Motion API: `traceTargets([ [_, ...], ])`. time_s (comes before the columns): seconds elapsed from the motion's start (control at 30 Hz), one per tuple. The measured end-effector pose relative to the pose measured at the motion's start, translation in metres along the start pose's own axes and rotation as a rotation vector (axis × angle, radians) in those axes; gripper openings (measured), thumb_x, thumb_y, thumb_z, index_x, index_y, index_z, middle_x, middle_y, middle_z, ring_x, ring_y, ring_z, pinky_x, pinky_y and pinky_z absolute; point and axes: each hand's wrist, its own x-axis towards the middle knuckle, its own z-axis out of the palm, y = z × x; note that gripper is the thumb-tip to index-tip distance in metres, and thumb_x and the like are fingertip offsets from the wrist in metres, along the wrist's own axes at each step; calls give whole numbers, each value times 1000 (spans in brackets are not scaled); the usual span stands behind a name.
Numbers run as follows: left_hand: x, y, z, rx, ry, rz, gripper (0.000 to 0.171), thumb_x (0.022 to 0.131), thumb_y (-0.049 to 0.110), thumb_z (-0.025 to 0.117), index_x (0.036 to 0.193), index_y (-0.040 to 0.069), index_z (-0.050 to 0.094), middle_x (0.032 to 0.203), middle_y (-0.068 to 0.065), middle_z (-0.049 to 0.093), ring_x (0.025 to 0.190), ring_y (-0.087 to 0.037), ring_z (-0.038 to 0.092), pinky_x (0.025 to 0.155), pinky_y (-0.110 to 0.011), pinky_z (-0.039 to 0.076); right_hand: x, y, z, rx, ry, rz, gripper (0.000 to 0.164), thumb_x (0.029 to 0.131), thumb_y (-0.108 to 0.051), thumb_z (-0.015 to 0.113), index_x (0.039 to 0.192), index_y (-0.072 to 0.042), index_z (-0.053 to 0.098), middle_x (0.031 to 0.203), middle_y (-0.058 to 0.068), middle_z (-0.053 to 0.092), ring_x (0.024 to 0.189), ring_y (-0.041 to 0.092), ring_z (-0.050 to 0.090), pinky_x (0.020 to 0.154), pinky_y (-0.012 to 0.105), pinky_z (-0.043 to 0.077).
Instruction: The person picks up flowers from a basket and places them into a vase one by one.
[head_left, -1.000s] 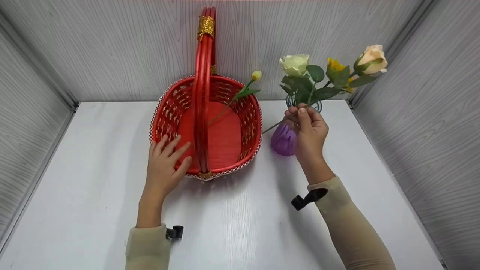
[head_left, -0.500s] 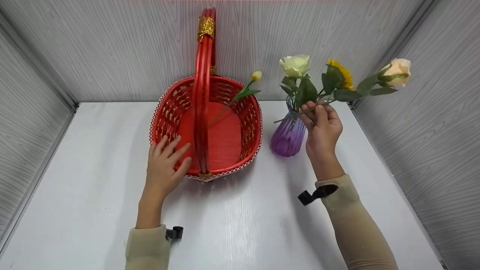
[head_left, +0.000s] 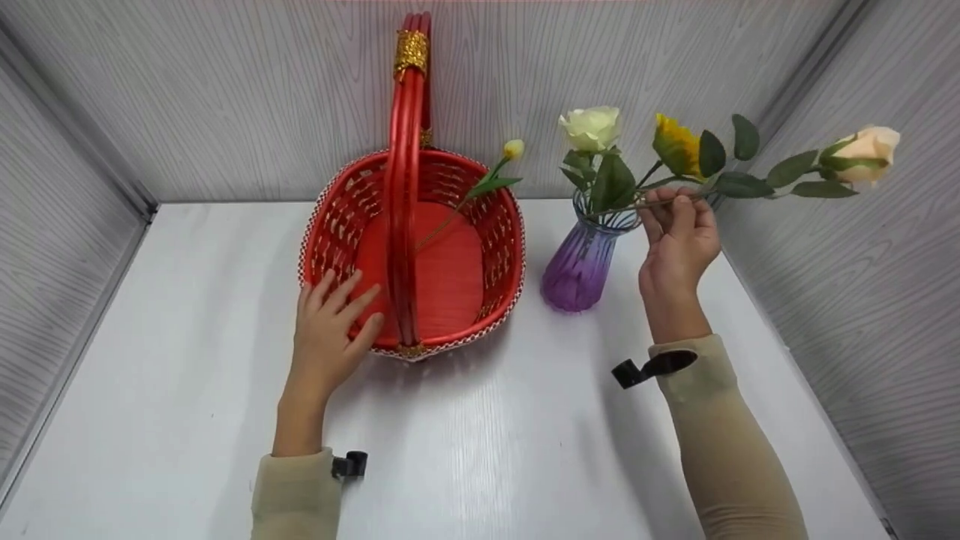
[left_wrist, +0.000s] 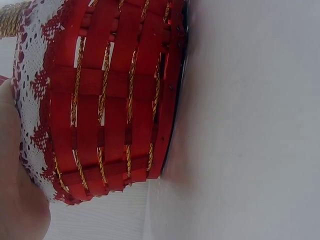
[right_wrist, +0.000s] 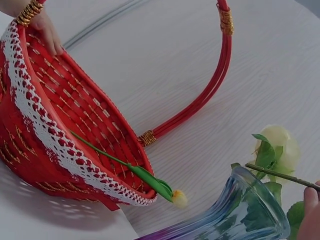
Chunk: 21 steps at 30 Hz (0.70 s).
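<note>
From the head camera, I am watching the right hand (head_left: 679, 244) pinching a thin green stem (head_left: 626, 208) between thumb and bent fingers; its peach-coloured artificial rose (head_left: 862, 154) is reaching far out to the right. The stem's bare end is lying across the mouth of a ribbed blue-to-purple glass vase (head_left: 577, 266), where a cream-white rose (head_left: 590, 129) and a yellow sunflower (head_left: 677, 146) seem to be standing. The left hand (head_left: 330, 337) is resting fairly straight, spread fingers over the near-left rim of a red woven basket (head_left: 450, 300), gripping nothing I can make out. A pale yellow tulip (head_left: 513, 149) is leaning inside. I am judging the step in hand as bringing the peach-coloured rose to the vase.

From the left wrist, I am seeing only part of the hand against the white-and-red lace trim (left_wrist: 36, 107); its fingertips are hidden.

From the right wrist, I am finding the bare end beside the glass lip, apparently not inside; whether it is touching, I cannot tell. As I am reading it, the next move is calling for tipping the stem steeper and aiming its end into the opening, without snagging the cream-white rose's leaves.
</note>
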Motion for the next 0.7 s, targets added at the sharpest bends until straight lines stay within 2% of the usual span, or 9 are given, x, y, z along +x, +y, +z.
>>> traceTargets([
  [0.13, 1, 0, 0, -3, 6, 6, 43, 95, 41, 57, 131, 18, 68, 147, -10, 54, 144, -40, 34, 120, -62, 10, 7, -1, -5, -16, 44, -10, 14, 100, -7, 58, 110, 2, 59, 100, 19, 68, 93, 30, 69, 97, 42, 54],
  [0.23, 0, 0, 0, -5, 10, 8, 43, 95, 40, 57, 130, 17, 69, 147, -10, 54, 144, -40, 34, 120, -63, 10, 12, 1, -9, -39, 67, -39, 14, 99, -7, 60, 109, 2, 60, 100, 19, 67, 92, 31, 68, 95, 41, 55],
  [0.43, -1, 0, 0, -3, 2, 5, 43, 95, 40, 58, 131, 17, 68, 148, -10, 53, 144, -40, 34, 120, -63, 11, 17, 8, -18, -133, 47, -80, 12, 96, -4, 64, 105, 3, 65, 96, 18, 68, 88, 29, 70, 86, 38, 59],
  [0.57, -1, 1, 0, 1, -6, 4, 44, 96, 40, 57, 133, 19, 67, 149, -9, 53, 144, -40, 34, 120, -62, 11, 18, 7, -20, -210, 23, -44, 15, 93, -3, 68, 104, 6, 68, 94, 18, 70, 88, 31, 70, 82, 35, 60],
  [0.7, 0, 1, -1, 3, -6, 2, 44, 96, 41, 57, 133, 20, 66, 149, -9, 53, 145, -39, 34, 120, -62, 11, 21, 0, -18, -243, 10, 42, 18, 90, -3, 71, 105, 7, 68, 91, 17, 72, 84, 29, 72, 79, 34, 61],
])
